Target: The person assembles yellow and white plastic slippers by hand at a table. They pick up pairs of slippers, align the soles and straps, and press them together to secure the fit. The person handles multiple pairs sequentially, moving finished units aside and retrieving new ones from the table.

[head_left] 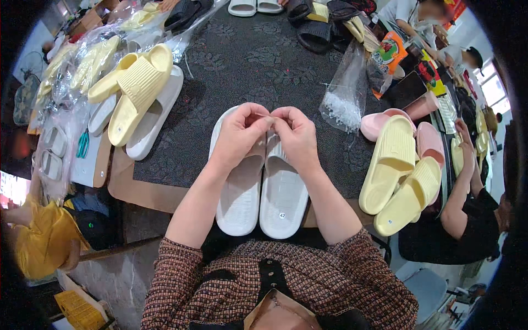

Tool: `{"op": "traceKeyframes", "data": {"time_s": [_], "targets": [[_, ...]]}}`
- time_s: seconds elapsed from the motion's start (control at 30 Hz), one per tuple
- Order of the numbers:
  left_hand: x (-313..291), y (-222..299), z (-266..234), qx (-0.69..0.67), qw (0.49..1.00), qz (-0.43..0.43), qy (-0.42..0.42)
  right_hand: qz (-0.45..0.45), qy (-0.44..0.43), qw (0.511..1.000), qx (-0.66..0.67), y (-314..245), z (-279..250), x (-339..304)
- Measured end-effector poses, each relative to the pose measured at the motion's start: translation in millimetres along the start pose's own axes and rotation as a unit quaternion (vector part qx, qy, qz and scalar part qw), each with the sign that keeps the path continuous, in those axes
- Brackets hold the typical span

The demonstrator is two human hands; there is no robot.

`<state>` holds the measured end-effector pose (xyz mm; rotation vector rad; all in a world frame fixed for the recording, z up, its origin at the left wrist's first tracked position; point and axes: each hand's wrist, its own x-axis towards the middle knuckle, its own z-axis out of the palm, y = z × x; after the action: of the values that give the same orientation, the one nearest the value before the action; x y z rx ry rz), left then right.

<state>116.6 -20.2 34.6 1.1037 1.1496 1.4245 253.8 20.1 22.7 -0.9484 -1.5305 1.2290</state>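
Observation:
A pair of light grey slippers lies side by side at the table's near edge, the left slipper and right slipper with their heels toward me. Over their straps, my left hand and my right hand meet with thumbs and forefingers pinched together. Whatever sits between the fingertips is too small or hidden to make out. The hands cover most of both straps. A clear bag of small white plastic pieces rests beyond my right hand.
At right, yellow slippers lie over pink slippers, near a pink cup. At left, yellow slippers rest on grey ones, beside plastic-wrapped slippers and green-handled scissors. Black slippers lie across the table. Other people sit around.

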Motion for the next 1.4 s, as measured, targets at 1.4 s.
{"op": "traceKeyframes", "data": {"time_s": [1.4], "targets": [[23,-35,-100,-0.014,0.990,0.035,0.136,-0.281,0.072,0.858,-0.424,-65,-63,-81]]}}
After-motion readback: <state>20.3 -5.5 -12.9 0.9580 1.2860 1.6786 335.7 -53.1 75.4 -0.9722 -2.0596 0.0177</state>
